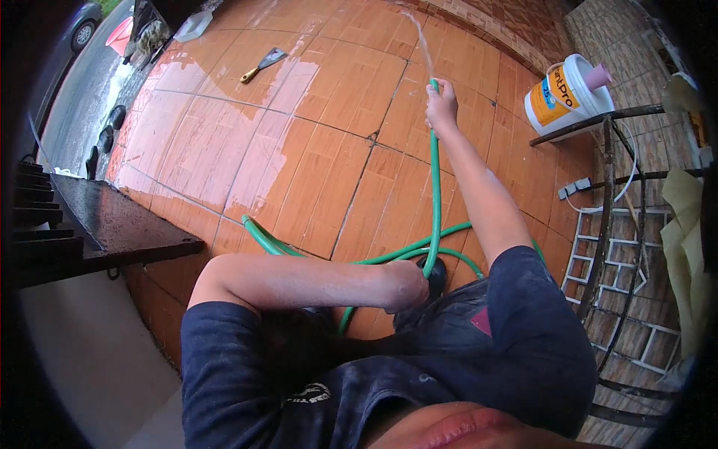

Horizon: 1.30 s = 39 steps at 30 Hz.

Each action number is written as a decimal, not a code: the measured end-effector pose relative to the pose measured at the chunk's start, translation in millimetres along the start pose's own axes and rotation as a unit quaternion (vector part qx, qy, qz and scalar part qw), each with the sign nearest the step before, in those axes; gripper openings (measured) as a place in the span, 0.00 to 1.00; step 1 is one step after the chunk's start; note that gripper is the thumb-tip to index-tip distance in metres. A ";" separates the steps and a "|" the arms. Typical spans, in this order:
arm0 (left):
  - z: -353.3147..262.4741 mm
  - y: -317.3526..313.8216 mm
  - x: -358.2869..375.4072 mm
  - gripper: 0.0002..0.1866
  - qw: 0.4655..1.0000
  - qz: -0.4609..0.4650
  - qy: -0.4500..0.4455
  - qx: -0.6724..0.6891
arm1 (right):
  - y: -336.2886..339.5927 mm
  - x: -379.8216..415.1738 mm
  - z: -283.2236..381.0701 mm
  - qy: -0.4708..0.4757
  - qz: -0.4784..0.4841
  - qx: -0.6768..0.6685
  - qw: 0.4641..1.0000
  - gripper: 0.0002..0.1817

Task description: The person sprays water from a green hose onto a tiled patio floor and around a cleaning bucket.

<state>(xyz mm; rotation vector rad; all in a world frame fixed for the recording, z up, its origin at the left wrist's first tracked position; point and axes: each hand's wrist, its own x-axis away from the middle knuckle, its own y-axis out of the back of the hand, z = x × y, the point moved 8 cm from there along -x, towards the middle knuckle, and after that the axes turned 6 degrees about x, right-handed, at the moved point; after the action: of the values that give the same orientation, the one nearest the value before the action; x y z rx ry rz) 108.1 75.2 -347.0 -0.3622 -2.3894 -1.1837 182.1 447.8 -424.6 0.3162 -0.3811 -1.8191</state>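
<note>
A green hose (436,172) runs up from near my body across the orange tiled floor (321,172). Near its open end, my right hand (441,105) is closed around it, and a stream of water (423,43) leaves the end toward the top of the view. My left hand (407,286) is closed on the same hose lower down, close to my legs; its fingers are partly hidden. More loops of hose lie on the floor beneath my arms. Wet patches shine on the tiles at the left.
A scraper (264,65) lies on the tiles at upper left. A white paint bucket (557,99) stands at right beside a dark metal frame (607,172). A white box (193,27), a pink bucket (120,36) and a dark ledge (112,217) are at left.
</note>
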 end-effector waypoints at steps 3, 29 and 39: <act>-0.6 -1.4 -1.4 0.16 1.000 -0.007 -0.005 -0.008 | -9.4 -2.2 1.1 0.022 0.017 0.003 1.000 0.11; -14.5 -9.6 0.2 0.14 0.999 0.017 -0.036 -0.006 | -62.3 54.0 52.8 -0.002 0.158 -0.003 0.987 0.12; -14.3 -11.1 -1.9 0.14 0.999 0.027 -0.036 -0.020 | -63.0 38.0 54.1 0.050 0.118 -0.044 0.991 0.11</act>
<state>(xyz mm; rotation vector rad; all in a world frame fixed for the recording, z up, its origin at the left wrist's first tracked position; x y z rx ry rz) 109.0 57.0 -348.0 -0.4865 -2.4036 -1.2151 94.9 432.6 -402.3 0.2877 -0.2546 -1.5770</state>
